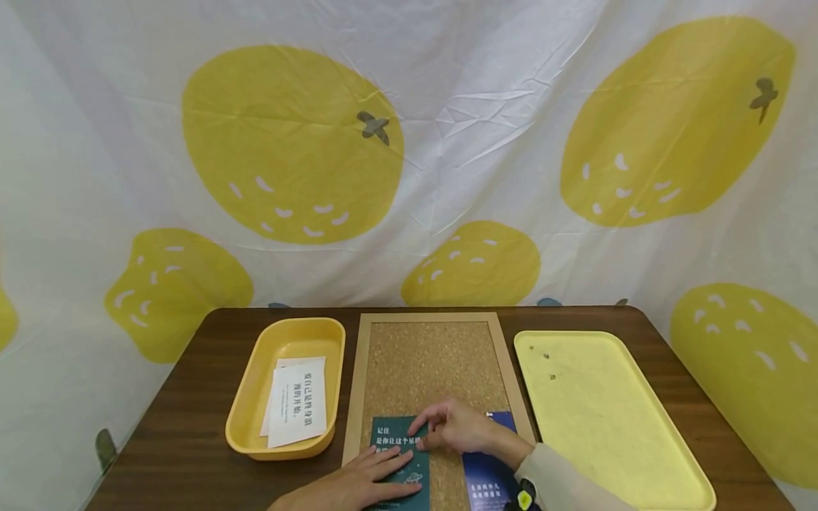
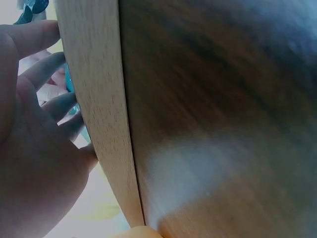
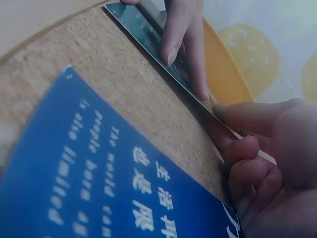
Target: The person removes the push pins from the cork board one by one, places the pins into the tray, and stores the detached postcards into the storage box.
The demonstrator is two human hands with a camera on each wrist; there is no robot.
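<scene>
My left hand (image 1: pixel 367 479) lies spread over the lower left of a dark green card (image 1: pixel 399 426) with white writing, its fingers straight. At that card's upper right corner, the thumb and forefinger of my right hand (image 1: pixel 456 429) pinch the edge, while the other fingers curl under the palm. The green card rests on a wood-framed cork board (image 1: pixel 434 362). A blue card (image 3: pixel 99 163) with white lettering is on the cork to its right, partly covered by my right wrist. In the left wrist view, my left hand (image 2: pixel 39 129) reaches over the board's wooden frame (image 2: pixel 94 99).
Left of the board stands a yellow-orange bin (image 1: pixel 239 419) with several cards (image 1: pixel 297 404) in it. On the right is a pale yellow tray (image 1: pixel 607 426) with a few tiny pieces (image 1: pixel 546 356) near its far end. A lemon-print curtain (image 1: pixel 434 156) hangs behind the brown table (image 1: pixel 172 440).
</scene>
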